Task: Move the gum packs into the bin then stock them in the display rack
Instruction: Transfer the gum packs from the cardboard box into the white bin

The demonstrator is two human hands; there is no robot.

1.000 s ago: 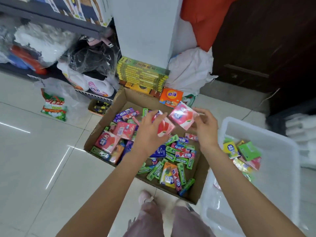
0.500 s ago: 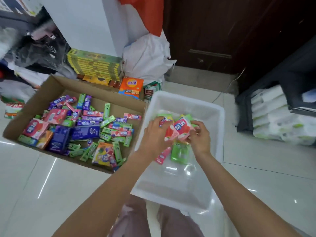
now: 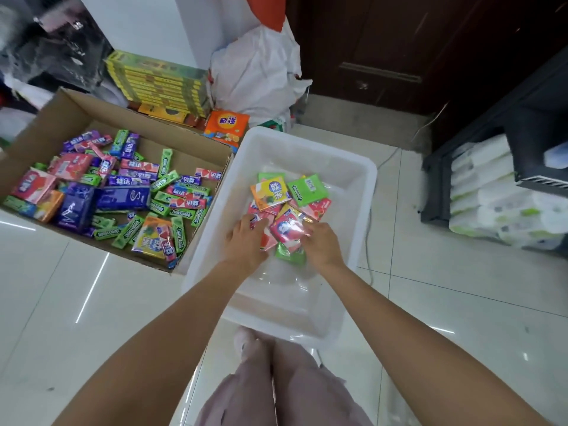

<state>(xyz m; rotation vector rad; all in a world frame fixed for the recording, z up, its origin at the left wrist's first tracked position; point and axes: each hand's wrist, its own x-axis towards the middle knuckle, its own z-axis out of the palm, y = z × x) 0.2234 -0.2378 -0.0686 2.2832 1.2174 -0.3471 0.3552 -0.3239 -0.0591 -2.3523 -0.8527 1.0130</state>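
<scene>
Both hands reach down into the white plastic bin (image 3: 362, 179) that sits on the tiled floor (image 3: 461, 302) just right of the cardboard box (image 3: 190, 142). The left hand (image 3: 246, 241) lies palm down over a pink gum pack (image 3: 266, 242) near the middle of the bin, its fingers (image 3: 256, 221) bent onto the pack; whether they grasp it or only rest on it cannot be told. The right hand (image 3: 322, 244) has its fingers curled at the edge of a shiny pink-and-red pack (image 3: 285, 232), seemingly pinching it, with that pack lying on the heap. Around them in the bin lie an orange-and-yellow pack (image 3: 270, 192), a green pack (image 3: 307, 189), another pink pack (image 3: 319, 209) and a green one (image 3: 289, 256) half under the hands.

The cardboard box holds many more gum packs: green sticks (image 3: 167, 166), purple sticks (image 3: 129, 181), pink boxes (image 3: 33, 187) and a dark blue box (image 3: 123, 198), lying jumbled. Behind it stands a stack of yellow-green flat boxes (image 3: 159, 81), an orange packet (image 3: 227, 126) and a white plastic bag (image 3: 255, 75). At the right, a dark shelf (image 3: 528, 118) carries wrapped tissue rolls (image 3: 491, 195)
</scene>
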